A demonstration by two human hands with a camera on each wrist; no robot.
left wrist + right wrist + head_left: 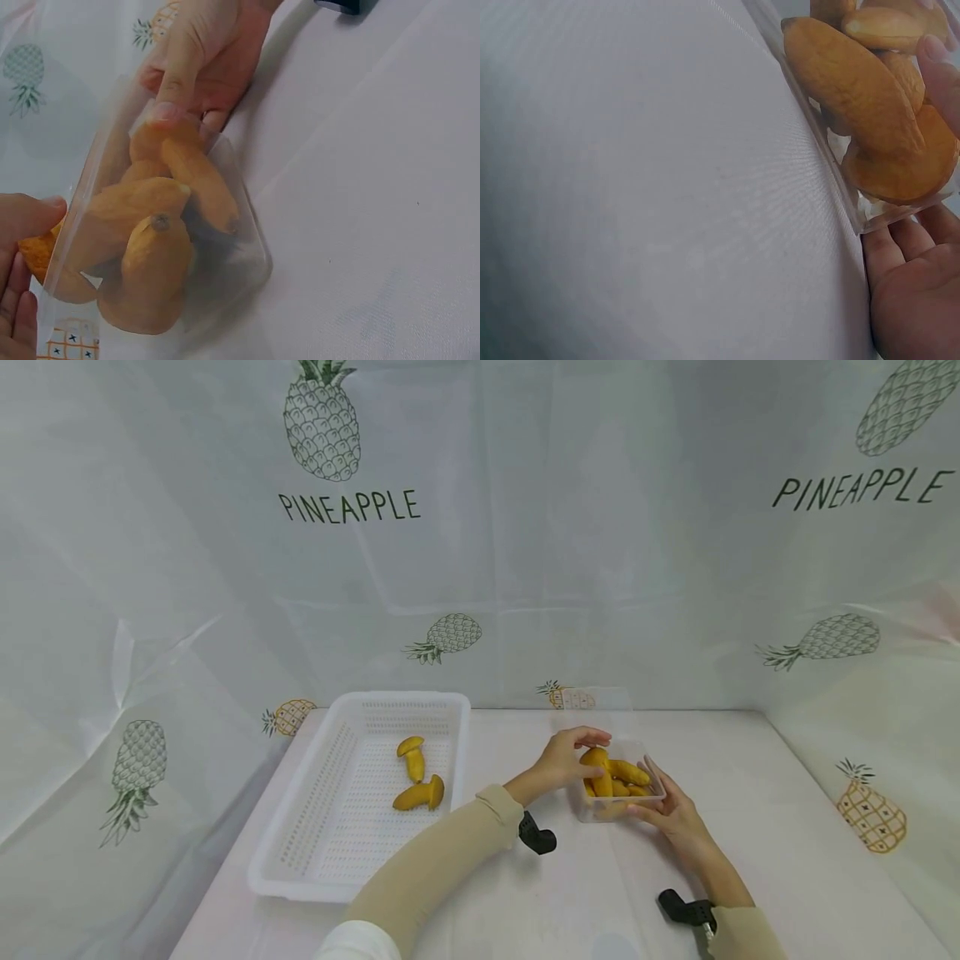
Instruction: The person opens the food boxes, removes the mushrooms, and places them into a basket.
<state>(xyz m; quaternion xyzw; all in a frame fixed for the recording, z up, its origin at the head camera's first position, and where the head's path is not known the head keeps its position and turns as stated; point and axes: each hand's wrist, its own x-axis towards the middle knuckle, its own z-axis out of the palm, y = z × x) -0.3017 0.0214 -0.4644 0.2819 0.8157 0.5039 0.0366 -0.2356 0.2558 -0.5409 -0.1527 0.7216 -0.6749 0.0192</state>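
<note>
A small clear plastic container (pixel 597 814) stands on the table with several yellow-brown mushrooms (pixel 154 255) in it. My left hand (pixel 558 762) reaches over its left side and holds a mushroom (pixel 597 766) between thumb and fingers; in the left wrist view part of that mushroom (pixel 39 256) shows beside the clear wall. With thumb and fingers at the container's right side, my right hand (pixel 681 818) grips its wall. In the right wrist view the right fingers (pixel 911 244) lie against the outside of the container.
Left of the container, a white perforated plastic basket (pixel 288 827) holds two more mushrooms (pixel 412 760). A clear lid-like sheet (pixel 596 700) is faintly visible behind the container. The table (pixel 555 902) meets a pineapple-printed curtain (pixel 555 568) at the back.
</note>
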